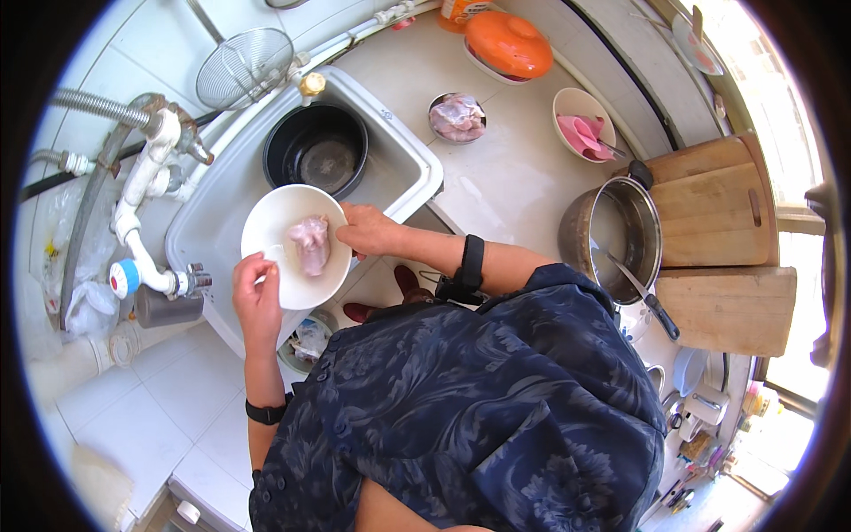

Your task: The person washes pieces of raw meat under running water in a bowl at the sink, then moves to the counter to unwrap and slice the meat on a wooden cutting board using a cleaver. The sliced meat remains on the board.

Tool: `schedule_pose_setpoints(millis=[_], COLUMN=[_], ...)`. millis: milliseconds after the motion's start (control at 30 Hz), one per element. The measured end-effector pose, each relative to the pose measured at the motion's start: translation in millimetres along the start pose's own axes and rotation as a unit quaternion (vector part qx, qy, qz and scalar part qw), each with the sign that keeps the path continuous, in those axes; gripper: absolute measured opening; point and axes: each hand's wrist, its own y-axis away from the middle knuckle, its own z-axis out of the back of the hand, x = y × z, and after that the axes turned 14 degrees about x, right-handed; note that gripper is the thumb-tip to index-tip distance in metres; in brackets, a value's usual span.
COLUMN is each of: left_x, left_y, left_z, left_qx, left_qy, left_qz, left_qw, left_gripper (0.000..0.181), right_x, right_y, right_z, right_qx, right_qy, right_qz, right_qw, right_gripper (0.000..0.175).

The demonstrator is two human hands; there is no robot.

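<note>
My right hand (369,229) grips the rim of a white bowl (292,204), which is tilted over the near part of a grey sink. A single piece of raw, pale pink poultry (311,246) lies in the bowl. At the bowl's left side is my left hand (256,286), its fingertips drawn together over the rim. Whether those fingertips grip the rim or a small scrap cannot be told. Just beyond the bowl, a black round pot (326,163) stands in the sink (392,159), partly covered by the bowl.
More raw meat fills a small bowl (457,118) on the counter. Behind it are an orange lidded dish (510,45) and a bowl with a pink cloth (584,136). A steel pot (578,233) holds a knife-like utensil (641,292). Pipes and a valve (124,278) line the left wall.
</note>
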Motion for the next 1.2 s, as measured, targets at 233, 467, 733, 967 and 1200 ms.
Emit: schedule_pose_setpoints(millis=[233, 467, 733, 967, 1200], left_x=[32.6, 22.3, 9.9, 2.8, 5.6], left_y=[-0.3, -4.9, -12.6, -5.6, 13.1], left_z=[8.5, -20.1, -29.4, -26.9, -24.9], left_qx=[0.022, 0.150, 0.118, 0.109, 0.092], left_qy=[0.175, 0.430, 0.469, 0.483, 0.492], left_qz=[0.235, 0.264, 0.240, 0.255, 0.256], left_qw=[0.956, 0.850, 0.841, 0.831, 0.827], left_gripper=[0.037, 0.058, 0.053, 0.051, 0.055], right_x=[-9.5, -14.2, -79.4, -121.1, -130.2], right_y=[17.3, 33.9, 61.4, 54.4, 43.5], right_z=[20.8, 35.0, 88.8, 143.3, 176.9], right_qx=[-0.003, 0.003, -0.358, -0.394, -0.340], right_qy=[-0.033, -0.034, -0.309, -0.473, -0.480], right_qz=[0.014, -0.001, 0.022, 0.056, 0.089], right_qw=[0.999, 0.999, 0.881, 0.786, 0.804], right_gripper=[0.046, 0.046, 0.064, 0.069, 0.047])
